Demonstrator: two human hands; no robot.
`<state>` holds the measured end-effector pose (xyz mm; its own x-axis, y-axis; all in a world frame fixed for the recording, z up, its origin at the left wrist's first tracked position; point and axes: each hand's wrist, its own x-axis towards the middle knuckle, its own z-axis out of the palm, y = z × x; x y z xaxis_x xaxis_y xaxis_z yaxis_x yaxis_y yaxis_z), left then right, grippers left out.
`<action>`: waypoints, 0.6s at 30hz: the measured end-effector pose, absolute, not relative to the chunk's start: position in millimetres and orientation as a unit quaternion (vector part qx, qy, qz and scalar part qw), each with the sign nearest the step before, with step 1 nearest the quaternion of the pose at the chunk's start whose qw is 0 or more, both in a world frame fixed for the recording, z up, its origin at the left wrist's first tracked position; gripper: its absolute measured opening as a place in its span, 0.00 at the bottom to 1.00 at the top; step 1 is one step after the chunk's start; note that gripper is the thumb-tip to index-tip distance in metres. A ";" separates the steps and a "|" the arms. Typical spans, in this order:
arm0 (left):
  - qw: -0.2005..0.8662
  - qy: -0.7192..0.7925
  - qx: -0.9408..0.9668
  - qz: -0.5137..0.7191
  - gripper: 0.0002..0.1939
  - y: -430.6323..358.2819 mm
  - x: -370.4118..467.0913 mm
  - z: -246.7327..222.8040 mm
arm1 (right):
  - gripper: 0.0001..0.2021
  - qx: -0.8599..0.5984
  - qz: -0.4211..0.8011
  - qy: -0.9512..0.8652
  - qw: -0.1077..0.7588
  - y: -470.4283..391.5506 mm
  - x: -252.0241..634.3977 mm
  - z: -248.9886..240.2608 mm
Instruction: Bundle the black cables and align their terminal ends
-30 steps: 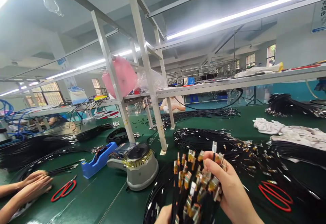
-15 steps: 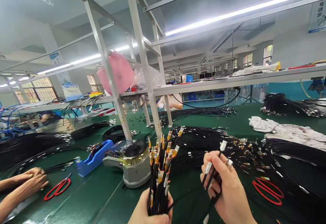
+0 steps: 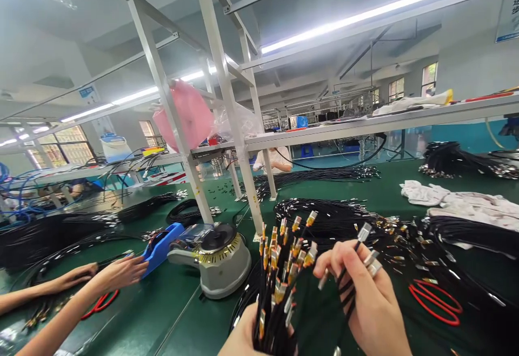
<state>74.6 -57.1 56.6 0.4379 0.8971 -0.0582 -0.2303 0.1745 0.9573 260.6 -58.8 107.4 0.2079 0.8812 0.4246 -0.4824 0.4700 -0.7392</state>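
Observation:
My left hand (image 3: 242,335) is wrapped round an upright bundle of black cables (image 3: 278,291); their metal connector ends, many with amber tape, fan out above the fist. To the right, my right hand (image 3: 375,299) grips a few more black cables between thumb and fingers. One silver connector (image 3: 364,232) sticks up beyond the thumb, and others show beside the fingers. The right hand's fingertips are close to the bundle's connectors, apart from them. Behind the hands, a pile of loose cables (image 3: 324,213) lies on the green table (image 3: 162,307).
A grey round tape machine (image 3: 223,269) stands left of my bundle. Beyond it, a co-worker's hand (image 3: 124,270) reaches to a blue tape dispenser (image 3: 164,245). Red-handled scissors (image 3: 436,302) lie at right, near white cloths (image 3: 470,207). Metal shelf posts (image 3: 231,107) rise ahead.
My bundle has shifted right, nearer my right hand, whose fingers have moved over the cables they hold. The co-worker's hand has reached right to the blue dispenser, which now sits more tilted.

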 end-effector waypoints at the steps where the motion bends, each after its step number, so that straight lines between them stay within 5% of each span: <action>1: 0.695 0.328 0.492 0.409 0.25 -55.6 73.1 56.5 | 0.14 -0.222 0.472 -0.426 0.739 -58.3 261.8 108.3; 11: 0.684 0.316 0.495 0.433 0.22 -57.2 56.6 78.6 | 0.16 -0.126 0.714 -0.326 0.607 -52.9 254.5 113.2; 15: 0.604 0.363 0.530 0.472 0.16 -60.4 50.3 80.3 | 0.05 -0.134 0.721 -0.375 0.567 -64.6 255.3 112.0; 18: 0.591 0.333 0.529 0.511 0.16 -56.8 40.3 86.9 | 0.10 -0.146 0.715 -0.421 0.540 -65.1 264.9 110.6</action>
